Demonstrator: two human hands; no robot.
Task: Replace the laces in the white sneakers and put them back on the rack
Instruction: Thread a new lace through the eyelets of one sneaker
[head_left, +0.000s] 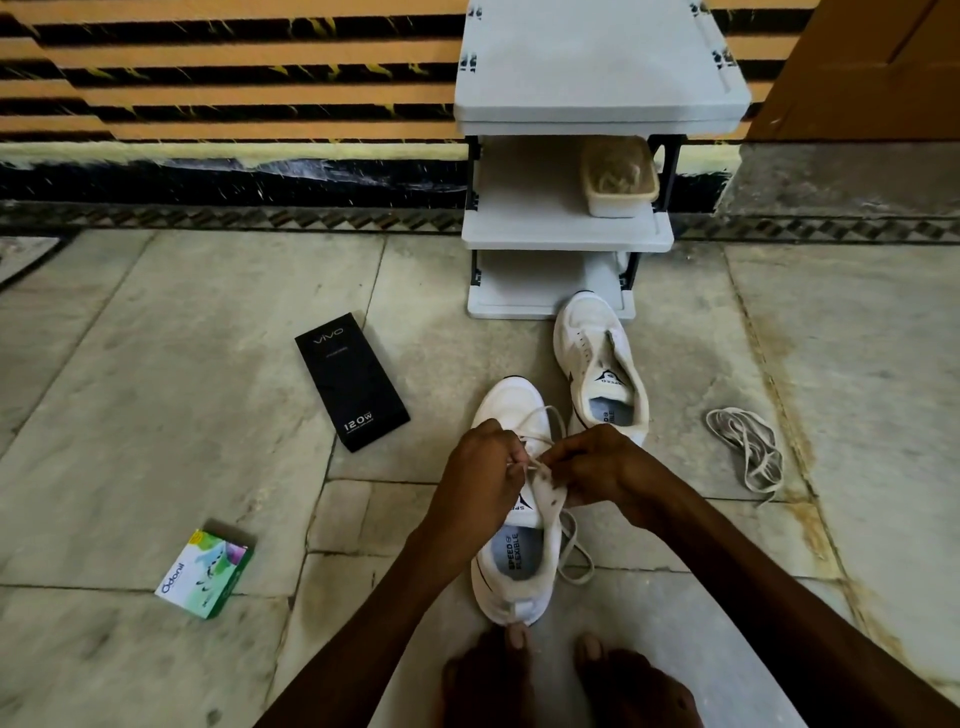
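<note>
A white sneaker (511, 571) stands on the floor just in front of my bare feet, toe pointing away. My left hand (480, 467) and my right hand (587, 465) meet over its tongue, and each pinches the off-white lace (540, 415) threaded in it. One lace end trails in a loop (574, 556) by the shoe's right side. The second white sneaker (602, 364) lies farther off with no lace, its toe touching the grey shoe rack (566, 234). A loose lace (748, 452) is bundled on the floor to the right.
A black phone box (350, 382) lies on the stone floor to the left, and a small green and white carton (205, 574) nearer left. A beige lidded tub (618, 176) sits on the rack's middle shelf. A striped wall runs behind the rack.
</note>
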